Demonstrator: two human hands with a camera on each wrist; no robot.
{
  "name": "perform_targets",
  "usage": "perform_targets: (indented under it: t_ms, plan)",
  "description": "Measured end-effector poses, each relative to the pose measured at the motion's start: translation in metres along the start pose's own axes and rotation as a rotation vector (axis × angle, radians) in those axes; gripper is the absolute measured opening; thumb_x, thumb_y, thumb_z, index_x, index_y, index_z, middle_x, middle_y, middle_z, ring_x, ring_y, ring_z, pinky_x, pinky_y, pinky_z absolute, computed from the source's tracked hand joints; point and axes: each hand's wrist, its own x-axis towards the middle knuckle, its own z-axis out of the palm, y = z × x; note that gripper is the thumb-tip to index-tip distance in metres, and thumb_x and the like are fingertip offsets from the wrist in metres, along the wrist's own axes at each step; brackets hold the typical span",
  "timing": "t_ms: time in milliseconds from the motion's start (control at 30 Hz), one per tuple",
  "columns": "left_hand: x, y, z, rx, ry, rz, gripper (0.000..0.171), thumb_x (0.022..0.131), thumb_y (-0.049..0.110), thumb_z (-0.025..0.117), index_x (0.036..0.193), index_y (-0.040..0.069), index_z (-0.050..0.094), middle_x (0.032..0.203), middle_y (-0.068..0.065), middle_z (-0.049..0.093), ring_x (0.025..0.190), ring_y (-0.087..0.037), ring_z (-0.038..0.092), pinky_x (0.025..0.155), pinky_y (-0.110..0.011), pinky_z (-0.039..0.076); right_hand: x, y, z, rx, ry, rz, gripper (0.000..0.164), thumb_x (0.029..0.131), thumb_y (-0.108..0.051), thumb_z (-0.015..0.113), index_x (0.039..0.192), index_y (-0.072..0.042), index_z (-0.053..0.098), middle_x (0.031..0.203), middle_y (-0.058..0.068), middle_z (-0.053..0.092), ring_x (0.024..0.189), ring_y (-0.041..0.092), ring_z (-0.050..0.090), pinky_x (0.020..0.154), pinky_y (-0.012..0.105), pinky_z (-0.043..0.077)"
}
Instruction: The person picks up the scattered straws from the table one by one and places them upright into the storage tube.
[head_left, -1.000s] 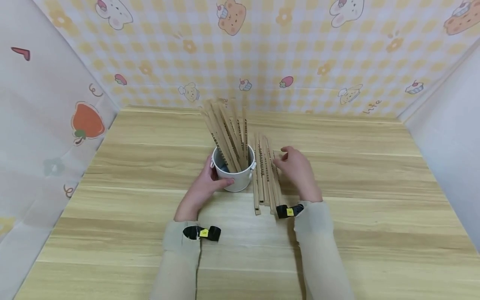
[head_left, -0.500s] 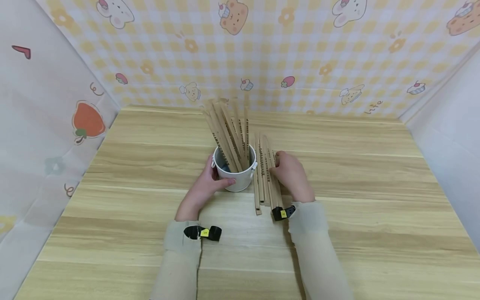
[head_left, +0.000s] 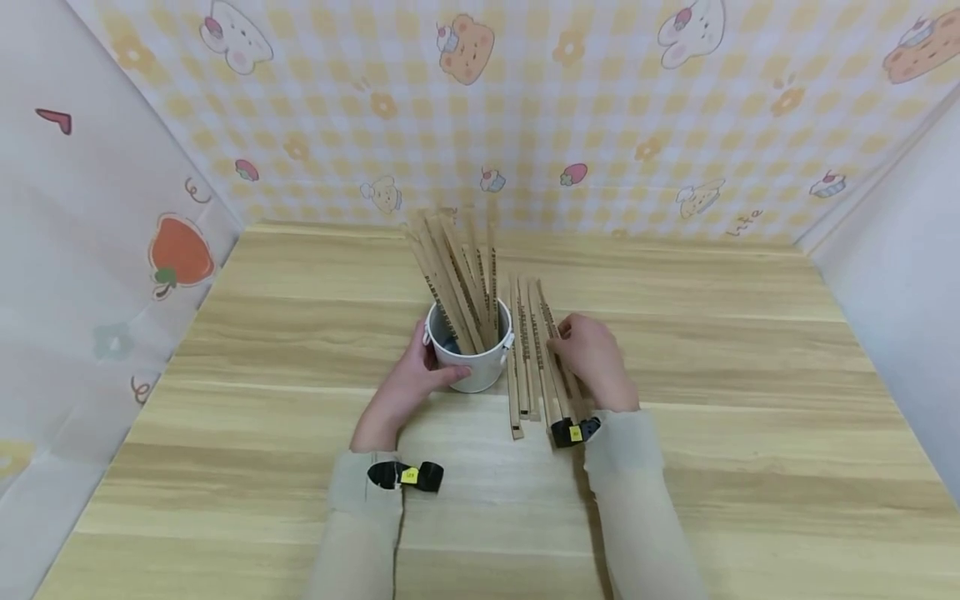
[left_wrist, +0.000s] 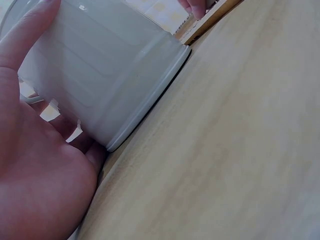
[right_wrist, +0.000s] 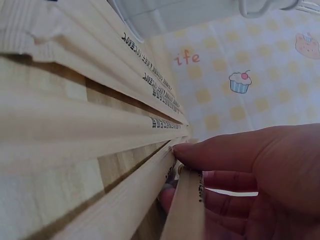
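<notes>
A small white bucket [head_left: 477,373] holds several straws in brown paper wrappers [head_left: 450,287], leaning towards the back left. My left hand [head_left: 405,382] grips the bucket, thumb across its front and fingers round its left side, as the left wrist view also shows. More paper-wrapped straws [head_left: 527,358] lie side by side on the table, right of the bucket. At the right end of that row, my right hand [head_left: 597,358] pinches a wrapped straw [right_wrist: 187,207] between thumb and fingers. In the right wrist view the thumb also touches the neighbouring wrapper; the fingertips are partly hidden.
The wood-grain table [head_left: 300,308] reaches back to a yellow checked backdrop [head_left: 525,117]. A white printed sheet [head_left: 82,250] hangs on the left and a plain pale one [head_left: 892,250] on the right.
My right hand has come down onto the row and its fingers have closed on a straw. The straws at the right end have spread apart. My left hand stays on the bucket.
</notes>
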Motion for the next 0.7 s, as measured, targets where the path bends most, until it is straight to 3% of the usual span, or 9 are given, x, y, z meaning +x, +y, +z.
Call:
perform_targets:
  t_ms: [200,400,700]
  plan:
    - [-0.002,-0.002,0.000,-0.024,-0.004,0.015,0.094,0.072,0.016,0.074,0.140,0.032,0.011,0.139,-0.005,0.030,0.124,-0.021,0.033,0.100,-0.034,0.031,-0.001,0.002,-0.002,-0.008,0.010,0.007,0.018,0.082,-0.024,0.060,0.086,-0.007,0.058,0.077,0.006,0.059,0.065,0.021,0.052,0.054,0.031,0.042]
    - [-0.003,0.001,-0.001,-0.035,-0.002,0.008,0.096,0.070,0.015,0.075,0.140,0.033,0.012,0.139,-0.004,0.029,0.125,-0.020,0.032,0.101,-0.034,0.029,-0.005,-0.006,-0.011,-0.015,0.069,-0.042,0.021,0.084,-0.030,0.058,0.090,-0.010,0.057,0.077,0.004,0.058,0.064,0.021,0.051,0.054,0.031,0.040]
    - [-0.008,0.022,0.004,-0.053,-0.013,0.014,0.095,0.071,0.008,0.072,0.142,0.024,0.012,0.138,-0.010,0.030,0.125,-0.025,0.032,0.101,-0.038,0.028,-0.024,-0.031,-0.037,0.123,0.339,-0.229,0.027,0.085,-0.034,0.058,0.095,-0.009,0.062,0.079,0.003,0.060,0.055,0.017,0.054,0.049,0.028,0.044]
